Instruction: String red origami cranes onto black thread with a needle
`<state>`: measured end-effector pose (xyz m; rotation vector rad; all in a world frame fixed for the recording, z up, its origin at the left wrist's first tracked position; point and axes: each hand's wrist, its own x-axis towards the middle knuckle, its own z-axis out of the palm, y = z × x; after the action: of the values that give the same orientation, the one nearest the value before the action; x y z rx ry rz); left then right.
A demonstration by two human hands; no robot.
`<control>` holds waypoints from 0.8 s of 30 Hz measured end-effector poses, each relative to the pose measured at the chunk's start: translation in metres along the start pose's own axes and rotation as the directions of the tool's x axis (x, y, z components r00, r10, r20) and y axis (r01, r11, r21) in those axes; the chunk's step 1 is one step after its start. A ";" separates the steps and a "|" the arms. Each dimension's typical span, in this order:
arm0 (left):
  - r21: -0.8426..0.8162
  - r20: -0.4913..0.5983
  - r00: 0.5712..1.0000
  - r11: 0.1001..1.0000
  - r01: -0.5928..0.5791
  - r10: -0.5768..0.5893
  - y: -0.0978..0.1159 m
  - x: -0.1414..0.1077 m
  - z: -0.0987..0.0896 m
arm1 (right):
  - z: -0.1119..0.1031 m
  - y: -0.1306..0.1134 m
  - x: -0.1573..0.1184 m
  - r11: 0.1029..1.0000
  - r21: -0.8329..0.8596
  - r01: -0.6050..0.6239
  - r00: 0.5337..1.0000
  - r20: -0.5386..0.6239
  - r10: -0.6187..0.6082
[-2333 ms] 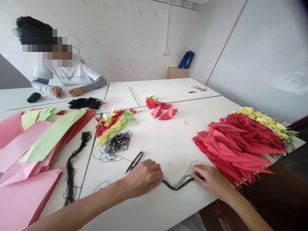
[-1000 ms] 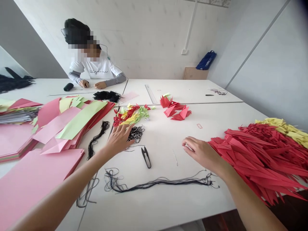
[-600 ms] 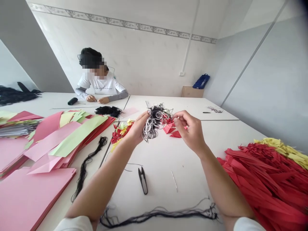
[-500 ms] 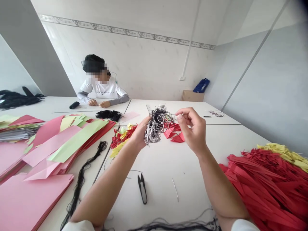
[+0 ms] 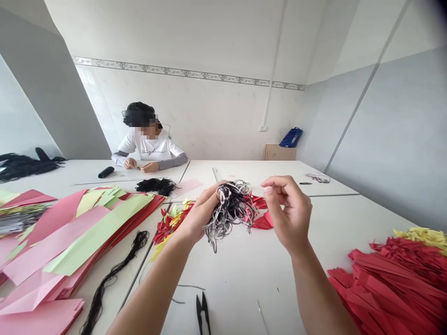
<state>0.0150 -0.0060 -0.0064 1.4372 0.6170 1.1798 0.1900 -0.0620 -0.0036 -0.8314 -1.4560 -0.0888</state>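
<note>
Head view: the person's left hand (image 5: pixel 199 215) closes around a loose bundle of black and white thread (image 5: pixel 230 210), its fingers wrapped over the top, with strands hanging below over the white table (image 5: pixel 237 298). The right hand (image 5: pixel 290 211) is raised just beside the bundle, not touching it, its fingers curled and its thumb close to the forefinger; whether it pinches a fine strand is too small to tell. The bundle is held above the middle of the table, in front of a small heap of red, yellow and green folded paper (image 5: pixel 169 226) and some red folded paper pieces (image 5: pixel 263 221). Near the front lie black thread snips (image 5: pixel 202 312) and a thin metal needle (image 5: pixel 262 309). To the left are stacked pink, red and green paper sheets (image 5: pixel 70 242) and a black thread hank (image 5: pixel 104 284). On the right lies a large pile of red and yellow folded paper (image 5: pixel 387 284). Across the table, a co-worker (image 5: pixel 150 149) in a white T-shirt sits with both hands (image 5: pixel 150 167) close together at the table, near a black roll (image 5: pixel 106 172) and a black thread tangle (image 5: pixel 156 186).
</note>
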 end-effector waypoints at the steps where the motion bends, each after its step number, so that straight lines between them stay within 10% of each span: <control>1: 0.096 0.029 0.998 0.993 -0.062 0.059 0.002 0.000 -0.004 | 0.000 0.001 0.000 1.000 -0.002 -0.017 1.000 0.007 0.017; 11: 0.615 0.248 0.924 0.691 -0.381 0.289 0.021 -0.011 -0.013 | -0.004 0.002 -0.001 0.996 -0.074 -0.045 0.988 0.141 0.055; 24: 0.297 -0.090 0.943 0.913 -0.281 0.319 0.017 0.000 -0.032 | 0.000 0.004 -0.003 0.992 -0.121 -0.040 0.960 0.270 0.071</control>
<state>-0.0177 0.0037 0.0056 1.7477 0.6954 1.4881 0.1921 -0.0605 -0.0085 -1.0080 -1.6979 -0.0143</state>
